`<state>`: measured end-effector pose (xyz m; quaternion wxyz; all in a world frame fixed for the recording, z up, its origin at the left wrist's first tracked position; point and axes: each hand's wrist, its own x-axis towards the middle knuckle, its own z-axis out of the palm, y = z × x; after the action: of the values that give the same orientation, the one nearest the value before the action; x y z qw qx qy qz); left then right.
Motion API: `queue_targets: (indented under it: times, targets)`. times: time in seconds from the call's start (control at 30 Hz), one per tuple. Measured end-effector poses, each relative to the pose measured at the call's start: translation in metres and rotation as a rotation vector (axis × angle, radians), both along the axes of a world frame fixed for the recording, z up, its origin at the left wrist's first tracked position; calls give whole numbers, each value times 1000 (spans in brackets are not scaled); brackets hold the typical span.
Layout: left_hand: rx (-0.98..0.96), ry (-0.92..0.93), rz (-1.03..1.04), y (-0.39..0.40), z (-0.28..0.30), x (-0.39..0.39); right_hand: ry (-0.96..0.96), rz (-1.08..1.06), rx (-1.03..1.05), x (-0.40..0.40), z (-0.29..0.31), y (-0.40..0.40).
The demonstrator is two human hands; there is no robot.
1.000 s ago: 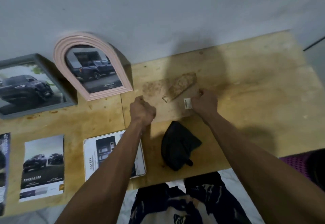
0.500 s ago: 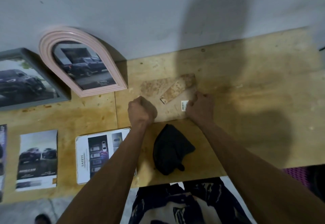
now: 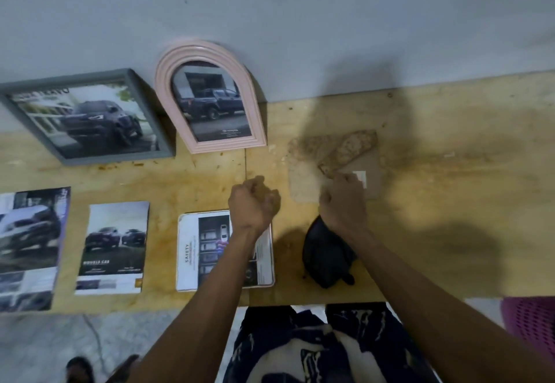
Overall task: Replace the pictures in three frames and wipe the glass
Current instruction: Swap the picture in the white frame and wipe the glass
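Change at centre frame: left hand [image 3: 253,202] lifted off the face-down frame's mottled brown backing board [image 3: 303,172], now a closed fist over bare table just left of it, holding nothing visible. Right hand [image 3: 342,199] still curled on the board beside the white sticker [image 3: 362,178], so probably third frame's back not yet opened, with pink arched frame [image 3: 159,88] and grey rectangular frame [image 3: 117,159] already filled, upper left. Cannot tell whether right fingers pinch anything; black cloth [image 3: 326,250] partly hidden under right wrist.
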<state>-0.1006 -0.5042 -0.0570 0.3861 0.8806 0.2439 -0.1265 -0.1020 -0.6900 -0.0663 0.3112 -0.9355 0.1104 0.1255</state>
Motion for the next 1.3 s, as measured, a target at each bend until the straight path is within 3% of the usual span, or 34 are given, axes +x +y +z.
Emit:
queue_targets:
  times: [0.23,0.43,0.57,0.87,1.13,1.3]
  targets:
    - [180,8,-7,113,5,-64,75,114,105,-66,-2,95]
    - [240,75,-53,168,-9,-84,168,62,90,-100,3,142]
    - [249,90,-130,177,-14,-86,196,39,112,-112,2,159]
    - [231,129,-190,181,-16,-80,222,98,-98,-114,-3,166]
    - [217,-14,-193,184,-15,-77,226,101,-116,-113,-6,166]
    - [15,-86,-34,178,-9,-80,228,116,-129,-112,-9,165]
